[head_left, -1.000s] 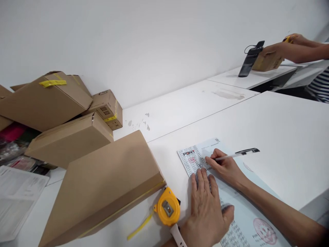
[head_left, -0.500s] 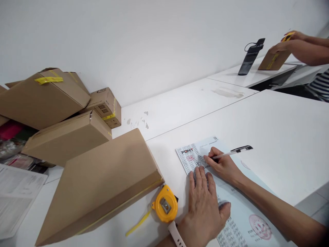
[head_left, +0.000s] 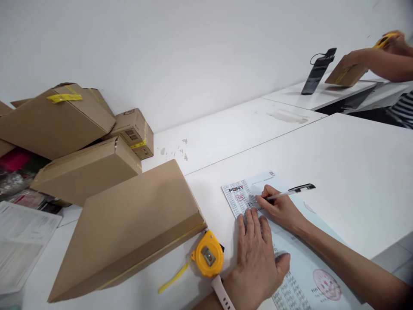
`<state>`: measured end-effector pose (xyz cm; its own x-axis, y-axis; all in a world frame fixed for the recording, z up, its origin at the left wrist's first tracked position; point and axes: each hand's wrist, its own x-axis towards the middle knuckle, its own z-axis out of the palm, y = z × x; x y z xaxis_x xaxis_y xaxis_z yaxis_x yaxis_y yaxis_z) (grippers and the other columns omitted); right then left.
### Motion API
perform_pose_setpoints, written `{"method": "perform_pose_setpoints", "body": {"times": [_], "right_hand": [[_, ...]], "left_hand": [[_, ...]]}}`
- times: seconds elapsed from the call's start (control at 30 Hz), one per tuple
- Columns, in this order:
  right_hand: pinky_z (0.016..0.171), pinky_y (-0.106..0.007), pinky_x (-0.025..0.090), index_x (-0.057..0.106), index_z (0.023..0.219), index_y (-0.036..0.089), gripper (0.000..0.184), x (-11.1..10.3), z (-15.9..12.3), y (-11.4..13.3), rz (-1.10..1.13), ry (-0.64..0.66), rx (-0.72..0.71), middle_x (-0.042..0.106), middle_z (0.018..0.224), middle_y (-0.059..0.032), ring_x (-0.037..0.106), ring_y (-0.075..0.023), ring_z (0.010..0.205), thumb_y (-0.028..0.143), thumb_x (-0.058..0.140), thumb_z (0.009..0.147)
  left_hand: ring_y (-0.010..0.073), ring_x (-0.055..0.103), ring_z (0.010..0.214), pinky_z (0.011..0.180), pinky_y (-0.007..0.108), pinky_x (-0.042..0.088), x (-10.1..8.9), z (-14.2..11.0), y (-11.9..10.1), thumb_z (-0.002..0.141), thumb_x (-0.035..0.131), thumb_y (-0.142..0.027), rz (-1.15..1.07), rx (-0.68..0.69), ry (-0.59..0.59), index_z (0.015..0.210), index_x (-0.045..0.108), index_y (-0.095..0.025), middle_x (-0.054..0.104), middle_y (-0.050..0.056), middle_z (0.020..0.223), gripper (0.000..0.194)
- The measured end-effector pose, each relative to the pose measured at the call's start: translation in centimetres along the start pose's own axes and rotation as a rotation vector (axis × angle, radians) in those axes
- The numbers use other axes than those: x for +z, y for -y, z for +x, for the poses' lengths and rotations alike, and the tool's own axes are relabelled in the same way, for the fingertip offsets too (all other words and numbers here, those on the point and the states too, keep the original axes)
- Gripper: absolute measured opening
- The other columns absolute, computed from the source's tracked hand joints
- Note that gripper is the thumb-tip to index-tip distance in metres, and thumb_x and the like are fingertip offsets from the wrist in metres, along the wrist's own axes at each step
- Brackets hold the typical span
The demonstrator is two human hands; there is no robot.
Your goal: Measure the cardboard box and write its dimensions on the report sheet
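Observation:
A pale blue printed sheet (head_left: 303,258) with "PONY" lettering and a red stamp lies on the white table. My left hand (head_left: 258,254), with a light wristband, rests flat on its left part, fingers stretched out. My right hand (head_left: 280,209) is closed around a pen (head_left: 295,190) with a clear barrel and black cap, above the upper part of the sheet; its tip is hidden by my fingers. Beside my left wrist is a yellow tape measure (head_left: 209,254) with a yellow strap. It sits near the corner of a flat cardboard box (head_left: 138,219).
Several cardboard boxes (head_left: 58,122) are piled at the left against the wall. Printed papers (head_left: 24,241) lie at the lower left. A dark water bottle (head_left: 318,73) stands at the far right, where another person's hands hold a small box (head_left: 346,74) and a yellow tool (head_left: 385,41).
My hands stay nearly in place on the sheet, the pen shifting only slightly. The other person's hand with the yellow tool has moved right, away from the small box. The view has shifted a little.

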<state>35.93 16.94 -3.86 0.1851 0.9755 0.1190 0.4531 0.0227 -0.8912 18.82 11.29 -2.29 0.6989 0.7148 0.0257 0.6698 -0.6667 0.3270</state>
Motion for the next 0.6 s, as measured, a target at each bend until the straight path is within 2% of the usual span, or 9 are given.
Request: {"method": "perform_pose_setpoints", "body": {"times": [0.4, 0.6], "right_hand": [[0.053, -0.030, 0.029, 0.041, 0.066, 0.025, 0.033, -0.12, -0.05, 0.11, 0.007, -0.011, 0.015, 0.039, 0.062, 0.0048, 0.033, -0.0130, 0.057, 0.039, 0.059, 0.088], [0.054, -0.030, 0.030, 0.043, 0.067, 0.025, 0.031, -0.14, 0.02, -0.20, 0.016, -0.016, 0.019, 0.040, 0.061, 0.0050, 0.034, -0.0131, 0.057, 0.040, 0.060, 0.087]], "left_hand": [[0.0367, 0.008, 0.153, 0.124, 0.057, 0.021, -0.18, -0.02, -0.03, 0.102, 0.026, -0.060, 0.044, 0.002, 0.002, 0.154, 0.029, 0.002, 0.017, 0.026, 0.164, 0.081], [0.0386, 0.009, 0.153, 0.125, 0.057, 0.018, 0.08, 0.08, 0.04, 0.102, 0.026, -0.059, 0.070, 0.017, 0.007, 0.153, 0.029, 0.004, 0.017, 0.030, 0.163, 0.082]]}}
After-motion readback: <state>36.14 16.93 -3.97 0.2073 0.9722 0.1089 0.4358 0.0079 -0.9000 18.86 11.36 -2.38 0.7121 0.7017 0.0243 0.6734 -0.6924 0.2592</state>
